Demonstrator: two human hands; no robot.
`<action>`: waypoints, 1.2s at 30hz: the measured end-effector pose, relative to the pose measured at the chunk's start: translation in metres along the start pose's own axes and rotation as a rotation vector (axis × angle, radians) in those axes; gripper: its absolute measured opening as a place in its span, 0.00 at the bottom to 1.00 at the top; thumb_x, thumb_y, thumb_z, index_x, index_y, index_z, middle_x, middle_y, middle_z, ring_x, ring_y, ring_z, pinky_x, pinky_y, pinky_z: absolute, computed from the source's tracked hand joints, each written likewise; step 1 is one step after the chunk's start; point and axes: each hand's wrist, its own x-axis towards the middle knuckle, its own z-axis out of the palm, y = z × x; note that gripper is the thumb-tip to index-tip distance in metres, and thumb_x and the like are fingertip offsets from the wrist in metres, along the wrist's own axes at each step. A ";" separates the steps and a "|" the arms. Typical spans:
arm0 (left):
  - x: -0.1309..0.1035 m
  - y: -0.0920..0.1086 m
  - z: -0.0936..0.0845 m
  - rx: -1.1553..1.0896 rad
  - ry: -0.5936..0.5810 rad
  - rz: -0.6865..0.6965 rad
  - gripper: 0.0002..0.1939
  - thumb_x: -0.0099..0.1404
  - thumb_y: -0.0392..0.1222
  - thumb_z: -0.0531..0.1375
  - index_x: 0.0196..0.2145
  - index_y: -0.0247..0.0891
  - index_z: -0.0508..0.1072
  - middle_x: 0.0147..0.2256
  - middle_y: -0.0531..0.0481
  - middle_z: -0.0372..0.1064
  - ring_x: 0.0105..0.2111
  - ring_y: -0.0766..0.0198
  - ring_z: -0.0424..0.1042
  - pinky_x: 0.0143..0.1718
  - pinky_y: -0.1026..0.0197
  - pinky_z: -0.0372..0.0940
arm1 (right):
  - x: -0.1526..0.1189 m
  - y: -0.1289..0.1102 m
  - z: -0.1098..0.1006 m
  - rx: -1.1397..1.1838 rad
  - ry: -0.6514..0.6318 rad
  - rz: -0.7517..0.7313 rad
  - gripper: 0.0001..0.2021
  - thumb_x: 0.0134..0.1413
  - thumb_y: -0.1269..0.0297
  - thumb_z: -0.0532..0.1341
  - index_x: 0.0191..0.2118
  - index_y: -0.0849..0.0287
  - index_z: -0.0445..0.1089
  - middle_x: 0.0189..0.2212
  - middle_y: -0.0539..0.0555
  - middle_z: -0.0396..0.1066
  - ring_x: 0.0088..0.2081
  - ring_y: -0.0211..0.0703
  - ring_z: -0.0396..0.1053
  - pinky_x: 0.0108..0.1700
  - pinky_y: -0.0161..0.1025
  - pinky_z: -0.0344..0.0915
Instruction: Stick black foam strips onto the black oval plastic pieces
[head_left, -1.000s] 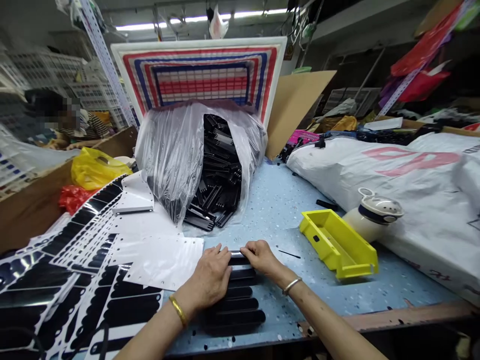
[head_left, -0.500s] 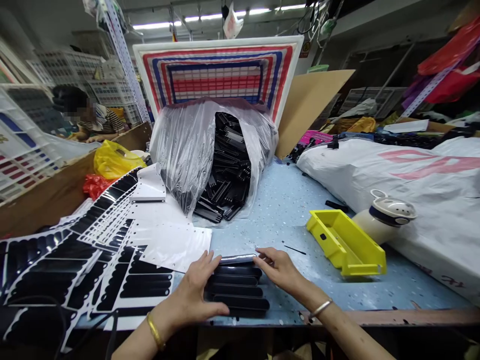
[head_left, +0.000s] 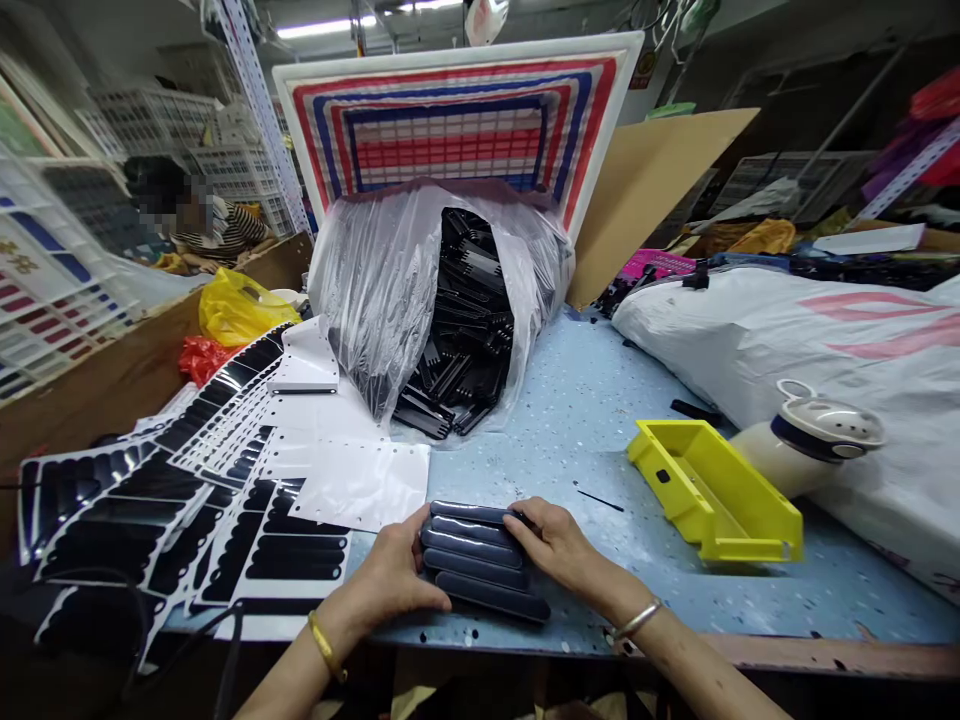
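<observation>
Several long black rounded pieces [head_left: 480, 560] lie side by side near the table's front edge. My left hand [head_left: 394, 570] is at their left ends, thumb stretched toward me and apart from the fingers. At the far right corner of the row, my right hand [head_left: 551, 540] has its thumb and fingers closed on the end of the farthest piece. Left of my hands are white sheets with black rounded strips [head_left: 292, 555] and a blank white sheet [head_left: 367, 485]. Behind, a clear plastic bag [head_left: 382, 300] lies open, showing many black toothed parts [head_left: 469, 330].
On the right stand a yellow bin [head_left: 712, 490] and a cream bottle [head_left: 810, 440], beside a large white sack [head_left: 825, 330]. A thin black stick [head_left: 600, 499] lies on the blue table [head_left: 570, 400]. A person [head_left: 217, 230] sits at the back left.
The view has shifted slightly. The far piece now lies closer against the others, and the row is tilted and more compact. My right thumb has come down onto its right end.
</observation>
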 end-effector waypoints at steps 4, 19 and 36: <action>-0.004 -0.005 -0.006 0.020 0.061 -0.123 0.62 0.32 0.32 0.75 0.65 0.37 0.56 0.26 0.63 0.62 0.22 0.71 0.62 0.21 0.70 0.58 | -0.038 0.009 -0.008 0.019 -0.029 0.132 0.26 0.52 0.51 0.64 0.53 0.61 0.72 0.32 0.56 0.74 0.27 0.44 0.70 0.32 0.41 0.70; 0.006 -0.003 -0.010 0.132 -0.038 -0.177 0.70 0.32 0.37 0.76 0.69 0.36 0.46 0.29 0.61 0.61 0.22 0.70 0.64 0.23 0.66 0.60 | -0.050 0.011 -0.003 0.332 -0.166 0.425 0.45 0.35 0.70 0.70 0.65 0.61 0.59 0.33 0.49 0.71 0.26 0.38 0.68 0.28 0.36 0.69; 0.008 0.016 -0.007 0.225 -0.144 -0.052 0.45 0.41 0.31 0.71 0.58 0.40 0.64 0.29 0.60 0.68 0.25 0.70 0.63 0.24 0.70 0.58 | -0.073 0.030 -0.017 -0.141 -0.223 -0.310 0.55 0.46 0.38 0.68 0.71 0.57 0.40 0.67 0.68 0.51 0.64 0.67 0.56 0.62 0.58 0.61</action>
